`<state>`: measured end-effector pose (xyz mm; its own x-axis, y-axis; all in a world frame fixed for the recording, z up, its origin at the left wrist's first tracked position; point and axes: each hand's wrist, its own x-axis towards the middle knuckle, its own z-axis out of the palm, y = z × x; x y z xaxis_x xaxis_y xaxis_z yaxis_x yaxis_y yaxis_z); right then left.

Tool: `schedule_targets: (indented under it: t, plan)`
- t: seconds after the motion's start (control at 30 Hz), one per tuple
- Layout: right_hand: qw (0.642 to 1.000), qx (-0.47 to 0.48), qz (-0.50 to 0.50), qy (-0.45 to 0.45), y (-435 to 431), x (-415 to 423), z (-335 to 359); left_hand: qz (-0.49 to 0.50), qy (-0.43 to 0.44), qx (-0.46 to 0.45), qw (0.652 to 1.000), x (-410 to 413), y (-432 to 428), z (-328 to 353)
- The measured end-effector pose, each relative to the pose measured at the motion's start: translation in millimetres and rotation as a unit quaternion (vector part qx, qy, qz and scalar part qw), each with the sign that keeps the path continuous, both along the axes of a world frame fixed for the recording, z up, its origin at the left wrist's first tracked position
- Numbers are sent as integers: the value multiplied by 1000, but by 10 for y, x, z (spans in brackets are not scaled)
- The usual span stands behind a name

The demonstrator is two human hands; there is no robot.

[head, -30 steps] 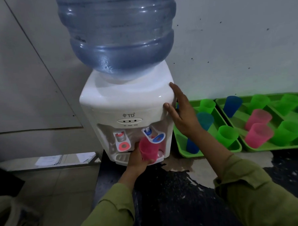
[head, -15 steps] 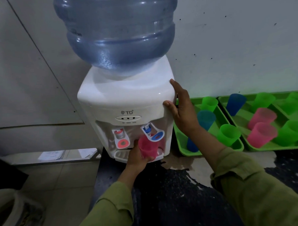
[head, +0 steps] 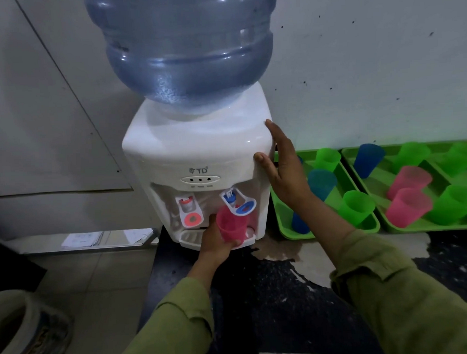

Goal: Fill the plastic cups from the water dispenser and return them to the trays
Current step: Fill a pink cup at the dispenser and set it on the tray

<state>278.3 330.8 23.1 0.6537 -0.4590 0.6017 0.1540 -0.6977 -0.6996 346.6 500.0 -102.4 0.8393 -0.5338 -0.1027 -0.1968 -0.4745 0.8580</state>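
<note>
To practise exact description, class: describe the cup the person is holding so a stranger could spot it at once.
Find the white water dispenser topped by a big blue bottle. Under its blue tap, the left hand holds a pink cup. Every other cup, pink ones included, sits in the green trays to the right.

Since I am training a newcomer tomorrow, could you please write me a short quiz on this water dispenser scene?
1. True or false: the left hand holds a pink cup under the blue tap.
2. The right hand rests on: A) the big bottle, B) the dispenser's upper corner, C) the red tap?
3. Fill in: the tray nearest the dispenser is ____ in colour.
Key: 1 true; 2 B; 3 green.
</note>
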Motion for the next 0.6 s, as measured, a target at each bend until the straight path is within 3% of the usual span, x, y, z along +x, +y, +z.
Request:
schedule_targets:
  t: [0.23,0.47,0.53,0.6]
  plan:
    - [999,38,17,26,75,-71,74,1,-7,14,1000,-69,-9,122]
    - [991,-7,-133,7,329,-238,-15,3,-3,22,1000,-106,-7,218]
    - [988,-14,-149,48,352,-276,-73,2,-8,23,1000,-111,-7,218]
    - [982,8,-116,152,361,-284,-120,2,-5,18,1000,-106,-10,214]
